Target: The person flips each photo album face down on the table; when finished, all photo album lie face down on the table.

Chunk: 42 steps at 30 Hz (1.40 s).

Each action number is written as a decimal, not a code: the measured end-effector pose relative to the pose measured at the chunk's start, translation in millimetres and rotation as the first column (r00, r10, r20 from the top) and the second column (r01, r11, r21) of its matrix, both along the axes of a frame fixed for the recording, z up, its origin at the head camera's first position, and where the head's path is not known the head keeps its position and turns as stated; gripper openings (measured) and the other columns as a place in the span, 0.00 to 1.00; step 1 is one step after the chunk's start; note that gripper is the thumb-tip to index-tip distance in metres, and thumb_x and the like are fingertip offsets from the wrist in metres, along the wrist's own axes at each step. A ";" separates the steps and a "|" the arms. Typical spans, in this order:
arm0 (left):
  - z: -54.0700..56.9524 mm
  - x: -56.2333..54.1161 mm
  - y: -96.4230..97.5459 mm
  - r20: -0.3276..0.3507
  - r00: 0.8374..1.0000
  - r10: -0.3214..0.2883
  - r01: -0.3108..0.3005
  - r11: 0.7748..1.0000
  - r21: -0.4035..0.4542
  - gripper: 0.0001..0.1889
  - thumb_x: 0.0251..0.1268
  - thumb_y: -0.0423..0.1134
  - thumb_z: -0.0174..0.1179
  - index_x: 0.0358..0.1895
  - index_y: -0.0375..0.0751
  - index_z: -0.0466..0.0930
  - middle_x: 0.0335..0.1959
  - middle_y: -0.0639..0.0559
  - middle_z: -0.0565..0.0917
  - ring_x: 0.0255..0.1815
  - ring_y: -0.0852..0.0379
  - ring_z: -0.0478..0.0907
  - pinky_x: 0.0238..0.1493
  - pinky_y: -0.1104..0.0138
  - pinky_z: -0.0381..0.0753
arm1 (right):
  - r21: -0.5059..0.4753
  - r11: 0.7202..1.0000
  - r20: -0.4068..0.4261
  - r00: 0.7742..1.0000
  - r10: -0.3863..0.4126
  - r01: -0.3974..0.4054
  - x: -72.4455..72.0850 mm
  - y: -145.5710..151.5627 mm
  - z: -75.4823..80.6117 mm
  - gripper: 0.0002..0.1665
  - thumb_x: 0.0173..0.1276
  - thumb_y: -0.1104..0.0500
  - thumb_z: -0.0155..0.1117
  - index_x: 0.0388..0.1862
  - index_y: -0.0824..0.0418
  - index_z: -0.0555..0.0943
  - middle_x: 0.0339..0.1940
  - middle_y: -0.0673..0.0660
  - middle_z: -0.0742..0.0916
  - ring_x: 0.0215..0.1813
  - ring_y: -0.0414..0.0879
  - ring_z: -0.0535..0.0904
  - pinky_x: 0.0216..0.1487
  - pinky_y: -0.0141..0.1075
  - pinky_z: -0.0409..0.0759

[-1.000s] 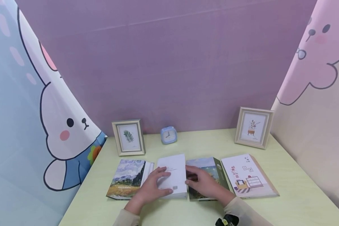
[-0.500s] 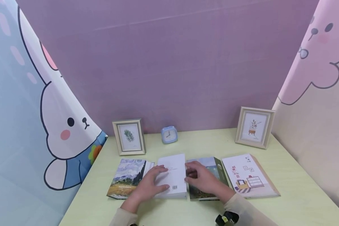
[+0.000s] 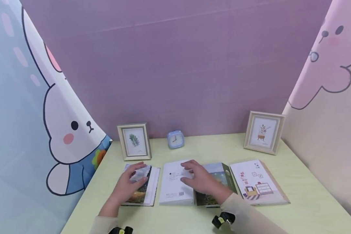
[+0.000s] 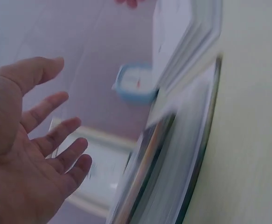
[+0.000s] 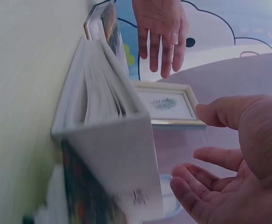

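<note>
My left hand [image 3: 125, 187] hovers over the landscape-painting book [image 3: 138, 196] at the left of the row, fingers spread and holding nothing. In the left wrist view its palm and relaxed fingers show beside the book pages [image 4: 187, 135]. A thick white book [image 3: 174, 191] lies back cover up, its barcode toward me. My right hand [image 3: 201, 178] is above that book's right edge and the seaside-painting book [image 3: 219, 175], partly hiding both. The right wrist view shows its fingers loosely bent, apart from the white book [image 5: 122, 154].
A white illustrated book [image 3: 257, 183] lies at the right end of the row. Behind stand a leaf-print frame [image 3: 134, 142], a small blue clock [image 3: 175, 139] and a plant-print frame [image 3: 264, 132]. A purple backdrop [image 3: 175, 65] rises behind the table.
My left hand has left the white book and moved left over the landscape-painting book. My right hand has lifted off the white book's edge and shifted slightly left.
</note>
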<state>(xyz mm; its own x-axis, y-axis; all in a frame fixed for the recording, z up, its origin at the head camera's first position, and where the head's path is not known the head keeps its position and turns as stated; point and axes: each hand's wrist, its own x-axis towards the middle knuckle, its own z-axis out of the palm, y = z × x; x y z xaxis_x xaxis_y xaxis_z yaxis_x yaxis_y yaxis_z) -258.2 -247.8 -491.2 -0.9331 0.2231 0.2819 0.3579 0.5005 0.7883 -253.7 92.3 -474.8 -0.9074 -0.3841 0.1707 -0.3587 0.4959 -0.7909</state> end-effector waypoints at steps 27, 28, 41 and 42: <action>-14.3 -1.4 -73.6 0.231 0.927 0.294 -0.315 0.947 0.060 0.33 0.78 0.50 0.63 0.77 0.37 0.66 0.78 0.37 0.67 0.79 0.35 0.61 0.75 0.42 0.68 | 0.095 0.981 0.037 0.985 0.168 -0.171 1.0 -88.0 -14.8 0.37 0.71 0.52 0.73 0.76 0.55 0.73 0.69 0.50 0.77 0.67 0.48 0.78 0.66 0.41 0.80; -15.1 -1.6 -74.1 0.242 0.924 0.296 -0.319 0.946 0.062 0.33 0.78 0.49 0.63 0.77 0.37 0.65 0.78 0.37 0.67 0.79 0.35 0.61 0.75 0.42 0.69 | 0.100 0.980 0.036 0.984 0.172 -0.175 1.5 -90.3 -15.4 0.37 0.71 0.52 0.73 0.76 0.56 0.73 0.69 0.50 0.77 0.67 0.49 0.78 0.65 0.41 0.80; -22.7 0.1 -75.0 0.322 0.896 0.306 -0.331 0.943 0.027 0.33 0.79 0.51 0.60 0.77 0.36 0.65 0.75 0.35 0.71 0.72 0.36 0.72 0.70 0.44 0.75 | 0.175 0.962 0.026 0.978 0.209 -0.210 1.7 -113.9 -23.6 0.41 0.68 0.50 0.75 0.77 0.60 0.73 0.72 0.53 0.75 0.64 0.43 0.78 0.64 0.36 0.80; -22.9 -0.1 -74.5 0.327 0.894 0.305 -0.330 0.944 0.021 0.33 0.79 0.51 0.60 0.77 0.36 0.64 0.75 0.35 0.71 0.73 0.36 0.72 0.70 0.44 0.75 | 0.185 0.960 0.028 0.978 0.208 -0.210 1.2 -115.8 -24.6 0.41 0.69 0.50 0.75 0.77 0.59 0.73 0.73 0.52 0.75 0.64 0.42 0.78 0.63 0.34 0.80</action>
